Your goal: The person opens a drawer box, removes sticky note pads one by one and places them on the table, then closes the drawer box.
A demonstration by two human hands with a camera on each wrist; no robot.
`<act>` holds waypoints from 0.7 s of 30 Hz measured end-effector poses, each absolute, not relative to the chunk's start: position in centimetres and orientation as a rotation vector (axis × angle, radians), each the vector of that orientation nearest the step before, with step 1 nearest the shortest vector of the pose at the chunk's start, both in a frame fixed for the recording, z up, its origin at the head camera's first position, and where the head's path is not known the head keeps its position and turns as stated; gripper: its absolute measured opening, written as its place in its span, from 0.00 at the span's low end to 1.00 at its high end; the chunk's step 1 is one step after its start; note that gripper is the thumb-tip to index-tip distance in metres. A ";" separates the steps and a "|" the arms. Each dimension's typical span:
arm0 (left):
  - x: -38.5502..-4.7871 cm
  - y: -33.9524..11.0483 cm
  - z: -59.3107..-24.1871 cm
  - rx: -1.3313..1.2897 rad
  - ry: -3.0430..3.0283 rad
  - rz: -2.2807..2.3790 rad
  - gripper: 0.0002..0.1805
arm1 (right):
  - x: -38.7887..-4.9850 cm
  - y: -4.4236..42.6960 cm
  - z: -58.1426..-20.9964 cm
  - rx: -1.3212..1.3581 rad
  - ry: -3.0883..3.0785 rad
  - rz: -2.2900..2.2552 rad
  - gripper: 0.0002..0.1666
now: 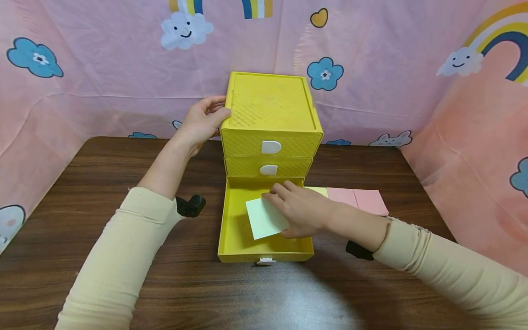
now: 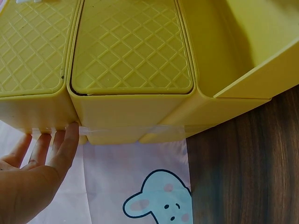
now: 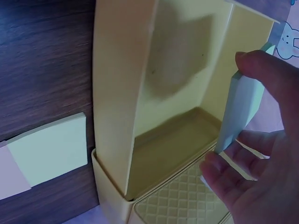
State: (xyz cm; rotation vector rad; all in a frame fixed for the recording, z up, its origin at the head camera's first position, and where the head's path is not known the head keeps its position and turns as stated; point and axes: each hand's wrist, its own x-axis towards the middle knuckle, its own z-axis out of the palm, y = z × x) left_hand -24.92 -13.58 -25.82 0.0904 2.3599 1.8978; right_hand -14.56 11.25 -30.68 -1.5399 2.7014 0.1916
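A yellow three-drawer box (image 1: pixel 272 103) stands on the table, its bottom drawer (image 1: pixel 237 229) pulled out. Over that drawer my right hand (image 1: pixel 303 208) pinches a pale green sticky note pad (image 1: pixel 266 220) between thumb and fingers. In the right wrist view the pad (image 3: pixel 240 102) shows its thick edge, held above the drawer floor. My left hand (image 1: pixel 204 120) rests on the upper left side of the box. The left wrist view shows its fingertips (image 2: pixel 70 140) touching the box's side wall, nothing held.
Right of the box lie pink note pads (image 1: pixel 369 201) and a yellow note pad (image 1: pixel 317 190), side by side on the dark wooden table (image 1: pixel 185 284). The upper two drawers, with white handles (image 1: pixel 271 147), are closed. A pink patterned cloth (image 1: pixel 371 68) hangs behind.
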 end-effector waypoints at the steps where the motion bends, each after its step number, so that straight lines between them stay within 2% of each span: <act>1: -24.9 -13.6 -25.8 0.091 2.361 1.895 0.29 | -14.5 11.4 -30.6 -1.538 2.703 0.183 0.50; 21: -25.1 -13.5 -25.9 0.091 2.363 1.899 0.29 | -14.5 15.2 -30.7 -1.510 2.812 0.071 0.47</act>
